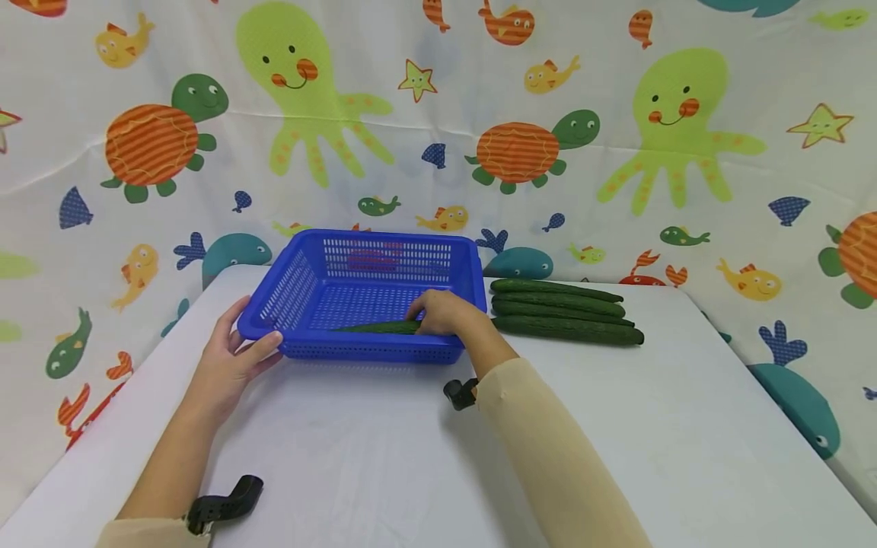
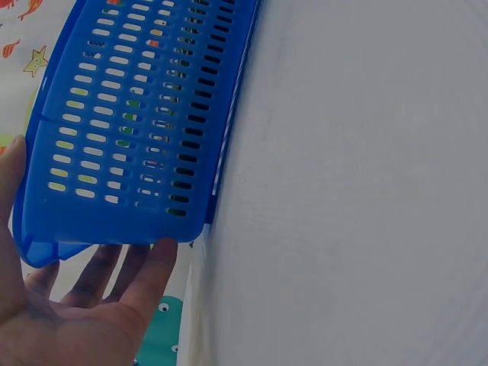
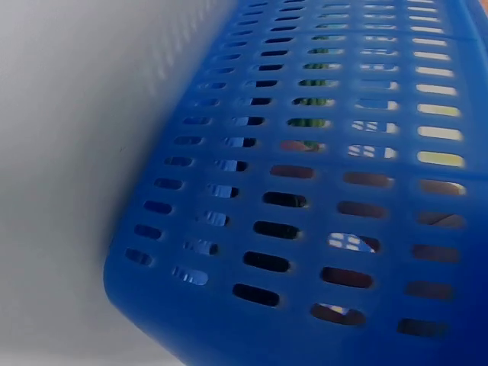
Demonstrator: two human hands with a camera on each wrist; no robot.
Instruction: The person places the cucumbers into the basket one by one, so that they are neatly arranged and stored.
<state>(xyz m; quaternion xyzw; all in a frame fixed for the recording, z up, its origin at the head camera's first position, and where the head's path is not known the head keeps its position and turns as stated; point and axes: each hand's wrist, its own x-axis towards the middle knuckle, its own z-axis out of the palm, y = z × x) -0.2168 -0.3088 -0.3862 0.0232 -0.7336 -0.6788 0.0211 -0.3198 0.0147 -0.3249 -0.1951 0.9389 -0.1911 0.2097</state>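
Observation:
A blue plastic basket (image 1: 384,347) with slotted sides stands on the white table. My left hand (image 1: 229,354) grips its near left corner, thumb and fingers spread around the end; in the left wrist view the fingertips (image 2: 164,252) touch the basket's wall (image 2: 114,221). Inside the basket, along its front wall, lies a green cucumber (image 1: 384,327). My right hand (image 1: 441,312) reaches over the front rim and holds this cucumber near its right end. The right wrist view is filled by the basket's slotted wall (image 3: 229,175), which hides most of that hand, with bits of green showing through the slots.
Several long cucumbers (image 1: 565,327) lie side by side on the table (image 1: 685,426), just right of the basket. A white curtain (image 1: 438,76) printed with sea animals hangs behind the table. Each wrist wears a small black camera mount (image 1: 226,504).

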